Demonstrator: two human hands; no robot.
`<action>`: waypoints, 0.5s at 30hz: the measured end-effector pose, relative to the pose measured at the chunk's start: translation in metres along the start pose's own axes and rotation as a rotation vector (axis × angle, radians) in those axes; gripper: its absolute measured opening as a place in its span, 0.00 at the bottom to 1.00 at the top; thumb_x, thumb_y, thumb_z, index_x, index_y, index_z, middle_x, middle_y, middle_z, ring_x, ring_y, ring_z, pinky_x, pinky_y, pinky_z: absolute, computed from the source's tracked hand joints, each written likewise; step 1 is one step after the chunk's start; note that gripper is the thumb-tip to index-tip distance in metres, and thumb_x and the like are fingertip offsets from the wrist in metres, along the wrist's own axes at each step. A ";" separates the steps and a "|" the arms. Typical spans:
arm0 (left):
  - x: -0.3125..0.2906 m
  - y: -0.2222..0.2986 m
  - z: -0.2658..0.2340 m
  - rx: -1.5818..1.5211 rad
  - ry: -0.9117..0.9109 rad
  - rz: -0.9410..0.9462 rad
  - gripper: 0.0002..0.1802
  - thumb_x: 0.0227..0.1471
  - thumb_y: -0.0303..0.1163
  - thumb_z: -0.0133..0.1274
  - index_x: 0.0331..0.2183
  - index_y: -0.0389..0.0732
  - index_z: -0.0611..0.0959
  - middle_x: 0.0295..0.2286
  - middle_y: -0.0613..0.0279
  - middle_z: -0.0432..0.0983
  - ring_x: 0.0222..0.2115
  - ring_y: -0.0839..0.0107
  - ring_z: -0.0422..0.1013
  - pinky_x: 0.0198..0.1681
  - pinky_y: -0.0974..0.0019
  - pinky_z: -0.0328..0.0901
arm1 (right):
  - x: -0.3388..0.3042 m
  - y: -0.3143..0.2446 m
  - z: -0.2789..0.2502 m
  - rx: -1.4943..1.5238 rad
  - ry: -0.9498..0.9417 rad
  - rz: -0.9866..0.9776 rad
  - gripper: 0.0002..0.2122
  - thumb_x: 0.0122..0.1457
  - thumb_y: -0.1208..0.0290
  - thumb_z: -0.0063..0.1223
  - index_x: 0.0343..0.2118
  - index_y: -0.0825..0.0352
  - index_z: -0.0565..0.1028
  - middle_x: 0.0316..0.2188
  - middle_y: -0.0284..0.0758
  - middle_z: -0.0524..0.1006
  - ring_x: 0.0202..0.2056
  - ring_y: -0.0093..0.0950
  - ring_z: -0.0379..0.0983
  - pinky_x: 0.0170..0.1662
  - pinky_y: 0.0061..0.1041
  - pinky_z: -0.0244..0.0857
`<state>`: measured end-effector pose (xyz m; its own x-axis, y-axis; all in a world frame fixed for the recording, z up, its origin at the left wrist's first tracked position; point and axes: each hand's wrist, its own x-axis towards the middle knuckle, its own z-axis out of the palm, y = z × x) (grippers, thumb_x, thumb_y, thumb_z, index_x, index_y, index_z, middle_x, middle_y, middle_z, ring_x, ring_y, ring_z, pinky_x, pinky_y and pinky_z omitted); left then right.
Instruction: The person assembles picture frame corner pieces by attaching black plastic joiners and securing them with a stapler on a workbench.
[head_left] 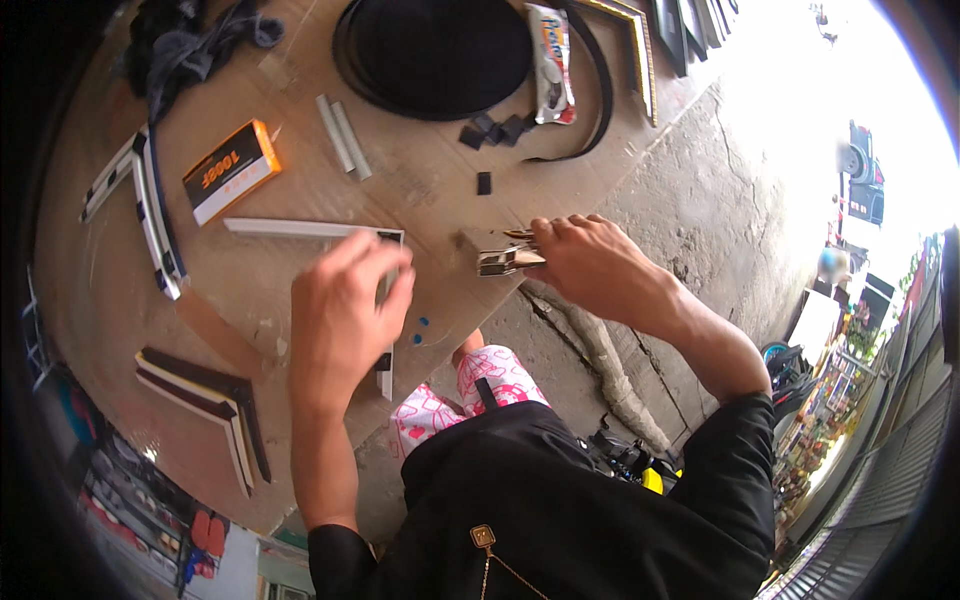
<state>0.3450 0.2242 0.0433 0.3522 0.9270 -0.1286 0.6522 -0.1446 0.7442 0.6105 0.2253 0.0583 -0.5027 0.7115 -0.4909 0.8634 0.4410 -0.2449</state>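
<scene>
My right hand (592,262) is closed around a metal staple gun (508,262), whose shiny front end points left over the table's near right edge. My left hand (350,290) hovers over an L-shaped white frame corner (290,228), fingers loosely bent and slightly blurred. Its thumb and forefinger stand apart, with nothing visible between them. The hand hides part of the frame corner's shorter arm. Small blue pieces (418,338) lie between my left hand and the table edge. A small black square (484,183) lies beyond the staple gun.
An orange-and-black box (232,172) and two whitish strips (344,138) lie on the cardboard-covered table (430,195). Other frame corners (205,400) lie at left. A black strap roll (430,50), black squares (495,130) and a snack packet (551,65) sit farther back. Concrete floor (690,200) borders the right.
</scene>
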 end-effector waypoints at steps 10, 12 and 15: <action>0.098 -0.009 0.072 0.199 -0.067 0.282 0.11 0.41 0.25 0.61 0.32 0.38 0.82 0.32 0.55 0.74 0.34 0.53 0.73 0.40 0.56 0.68 | 0.008 -0.006 -0.001 0.006 -0.091 -0.021 0.17 0.58 0.59 0.54 0.31 0.73 0.71 0.26 0.42 0.77 0.33 0.41 0.77 0.39 0.37 0.68; 0.097 -0.008 0.069 0.216 -0.056 0.289 0.11 0.40 0.25 0.60 0.31 0.38 0.79 0.31 0.54 0.73 0.34 0.52 0.72 0.41 0.55 0.67 | 0.011 -0.009 0.004 0.048 -0.058 -0.048 0.16 0.58 0.60 0.53 0.31 0.73 0.71 0.27 0.43 0.77 0.33 0.40 0.77 0.38 0.37 0.69; 0.098 -0.011 0.067 0.212 -0.019 0.321 0.10 0.39 0.24 0.60 0.28 0.38 0.76 0.30 0.54 0.71 0.33 0.50 0.70 0.40 0.53 0.65 | 0.010 -0.003 -0.001 0.069 -0.049 -0.089 0.16 0.58 0.61 0.53 0.31 0.73 0.73 0.28 0.43 0.77 0.34 0.39 0.77 0.37 0.37 0.70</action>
<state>0.4174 0.2932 -0.0219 0.5722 0.8166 0.0755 0.6305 -0.4969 0.5963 0.6026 0.2314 0.0552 -0.5765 0.6425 -0.5047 0.8170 0.4613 -0.3459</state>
